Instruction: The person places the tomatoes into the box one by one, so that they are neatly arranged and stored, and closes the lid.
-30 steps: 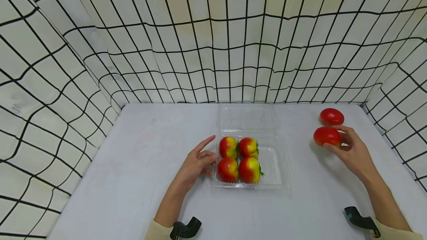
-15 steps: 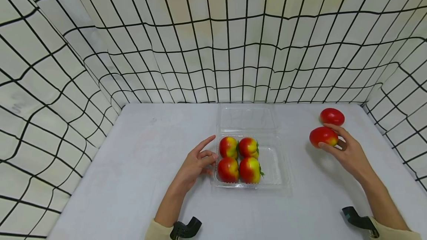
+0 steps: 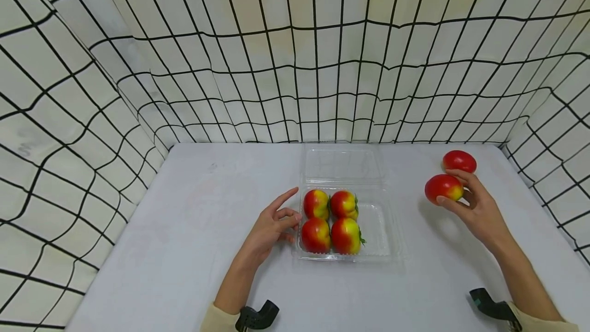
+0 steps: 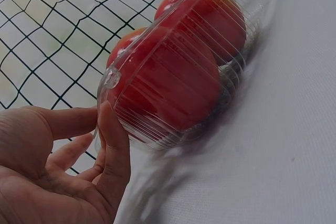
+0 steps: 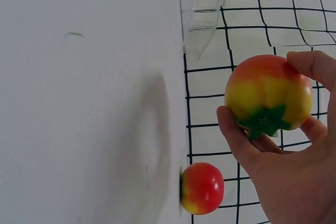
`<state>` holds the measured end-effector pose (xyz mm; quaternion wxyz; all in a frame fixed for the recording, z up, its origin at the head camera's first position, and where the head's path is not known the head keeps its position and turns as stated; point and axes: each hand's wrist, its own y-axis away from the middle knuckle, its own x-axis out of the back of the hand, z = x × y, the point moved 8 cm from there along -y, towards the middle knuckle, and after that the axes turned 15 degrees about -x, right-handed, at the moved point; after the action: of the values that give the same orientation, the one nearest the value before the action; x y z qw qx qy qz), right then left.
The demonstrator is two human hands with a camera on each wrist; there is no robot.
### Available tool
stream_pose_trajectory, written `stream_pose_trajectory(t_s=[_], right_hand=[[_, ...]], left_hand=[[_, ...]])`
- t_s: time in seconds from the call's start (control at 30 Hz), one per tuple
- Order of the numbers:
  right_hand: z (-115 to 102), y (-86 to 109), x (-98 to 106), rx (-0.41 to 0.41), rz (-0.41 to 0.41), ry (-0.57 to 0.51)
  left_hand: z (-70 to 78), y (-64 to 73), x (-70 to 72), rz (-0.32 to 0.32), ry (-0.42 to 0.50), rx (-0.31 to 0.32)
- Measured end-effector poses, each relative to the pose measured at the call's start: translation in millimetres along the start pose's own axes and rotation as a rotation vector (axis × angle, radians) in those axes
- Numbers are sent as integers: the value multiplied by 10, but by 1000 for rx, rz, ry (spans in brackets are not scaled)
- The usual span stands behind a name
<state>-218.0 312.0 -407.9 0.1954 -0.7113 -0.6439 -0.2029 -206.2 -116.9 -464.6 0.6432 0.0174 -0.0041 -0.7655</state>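
My right hand (image 3: 480, 214) grips a red-and-yellow tomato (image 3: 441, 189) between thumb and fingers, raised over the table's right side. In the right wrist view its green leafy calyx (image 5: 265, 121) faces the camera. My left hand (image 3: 273, 225) pinches the left rim of a clear plastic clamshell container (image 3: 377, 225) with thumb and finger. Several similar tomatoes (image 3: 345, 235) sit in two rows in the container's left part, the right part being bare. Its lid (image 3: 343, 164) lies folded back behind it. Another red tomato (image 3: 459, 161) rests on the table behind the held one.
A white-covered table (image 3: 198, 250) carries everything. Black wire mesh (image 3: 338, 65) stands along its back and both sides. Dark curved mounts (image 3: 258, 315) are strapped at both wrists.
My right hand has moved slightly left with the tomato, away from the one lying behind it. The left hand stays at the container's rim.
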Motion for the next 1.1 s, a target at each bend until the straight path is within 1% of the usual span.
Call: stream_pose_trajectory(t_s=[0.23,0.47,0.7,0.93,1.1], right_hand=[[-50,25,-42,10,10,2],[-121,35,-66,44,24,17],[-155,41,-72,38,59,9],[-228,61,-146,50,13,-28],[-240,45,-185,55,-4,-26]], left_hand=[[-12,4,1,5,2,3],[-7,-1,0,9,-9,-1],[-9,1,-3,8,-13,0],[-17,0,2,5,-6,3],[-21,3,1,4,-7,2]])
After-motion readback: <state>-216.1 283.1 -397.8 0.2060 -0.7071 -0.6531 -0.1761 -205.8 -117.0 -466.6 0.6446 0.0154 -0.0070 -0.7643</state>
